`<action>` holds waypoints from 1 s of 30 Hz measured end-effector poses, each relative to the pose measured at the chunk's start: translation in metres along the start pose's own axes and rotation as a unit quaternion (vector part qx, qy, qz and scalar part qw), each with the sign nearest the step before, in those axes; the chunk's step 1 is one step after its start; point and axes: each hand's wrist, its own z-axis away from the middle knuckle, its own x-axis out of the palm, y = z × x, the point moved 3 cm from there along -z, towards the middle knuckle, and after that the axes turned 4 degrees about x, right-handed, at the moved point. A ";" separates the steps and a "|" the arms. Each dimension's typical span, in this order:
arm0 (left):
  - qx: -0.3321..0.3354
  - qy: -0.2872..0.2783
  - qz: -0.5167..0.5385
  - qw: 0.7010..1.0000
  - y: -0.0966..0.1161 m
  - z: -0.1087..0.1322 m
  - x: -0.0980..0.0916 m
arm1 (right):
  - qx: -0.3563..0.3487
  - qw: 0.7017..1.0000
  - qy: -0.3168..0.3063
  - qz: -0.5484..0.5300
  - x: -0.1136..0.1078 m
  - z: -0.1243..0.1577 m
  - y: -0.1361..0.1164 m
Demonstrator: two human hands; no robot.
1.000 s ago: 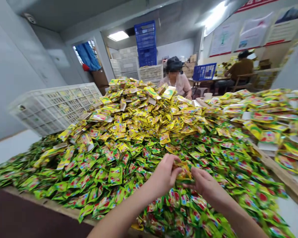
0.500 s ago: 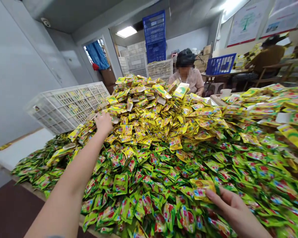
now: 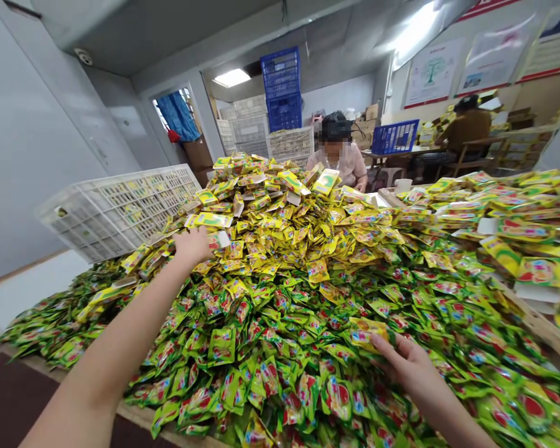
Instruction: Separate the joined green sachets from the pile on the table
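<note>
My left hand (image 3: 192, 244) reaches onto the left side of the heap, its fingers bent around a small carton (image 3: 223, 239) with a white flap sticking out. My hand hides most of that carton. Just beyond my fingers lies a yellow carton (image 3: 209, 219). My right hand (image 3: 408, 358) pinches a yellow sachet (image 3: 366, 333) between thumb and fingers, low over the green sachets (image 3: 266, 376) at the front. Behind these rises a mound of yellow sachets (image 3: 284, 233), with flattened and open cartons (image 3: 294, 182) on top.
A white plastic crate (image 3: 121, 199) leans at the left of the heap. More cartons (image 3: 508, 227) pile up on the right behind a wooden strip (image 3: 541, 326). A person (image 3: 338, 155) sits across the heap, another (image 3: 469, 127) farther back. Blue crates (image 3: 280, 87) are stacked behind.
My view has turned slightly to the right. The white-flapped carton has shifted a little with my left hand, and a yellow carton now shows beyond it. My right hand still holds the yellow sachet.
</note>
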 end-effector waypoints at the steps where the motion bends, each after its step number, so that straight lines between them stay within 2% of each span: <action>1: 0.013 0.011 -0.004 1.000 0.014 0.012 -0.005 | -0.001 1.000 0.003 -0.004 -0.002 -0.002 -0.002; 3: 0.065 0.035 0.004 0.997 0.047 0.045 -0.009 | -0.021 0.999 0.028 -0.016 -0.005 -0.001 -0.010; 5: 0.151 0.055 0.075 0.984 0.085 0.086 -0.005 | -0.085 0.993 0.082 -0.029 -0.008 0.005 -0.024; 8: 0.263 0.086 0.219 0.936 0.135 0.143 0.011 | -0.222 0.966 0.134 -0.024 -0.004 0.023 -0.050; 10: 0.297 0.116 0.291 0.902 0.158 0.168 0.023 | -0.299 0.945 0.132 0.002 0.002 0.034 -0.063; 12: 0.298 0.132 0.346 0.880 0.174 0.180 0.036 | -0.363 0.922 0.123 0.055 0.007 0.039 -0.071; 15: 0.281 0.155 0.396 0.860 0.188 0.183 0.052 | -0.422 0.885 0.086 0.178 0.009 0.040 -0.077; 17: 0.282 0.181 0.391 0.857 0.194 0.184 0.061 | -0.421 0.875 0.047 0.236 0.006 0.037 -0.076; 21: 0.328 0.181 0.328 0.867 0.202 0.192 0.079 | -0.343 0.896 -0.039 0.279 -0.002 0.028 -0.067; 23: 0.342 0.165 0.326 0.866 0.204 0.196 0.086 | -0.288 0.920 -0.058 0.261 -0.001 0.023 -0.057; 26: 0.331 0.159 0.352 0.861 0.203 0.200 0.090 | -0.252 0.953 0.027 0.168 0.002 0.021 -0.042; 28: 0.316 0.167 0.358 0.862 0.201 0.200 0.091 | -0.276 0.948 0.085 0.136 0.006 0.024 -0.036; 30: 0.308 0.177 0.359 0.863 0.199 0.200 0.090 | -0.289 0.940 0.085 0.158 0.009 0.024 -0.035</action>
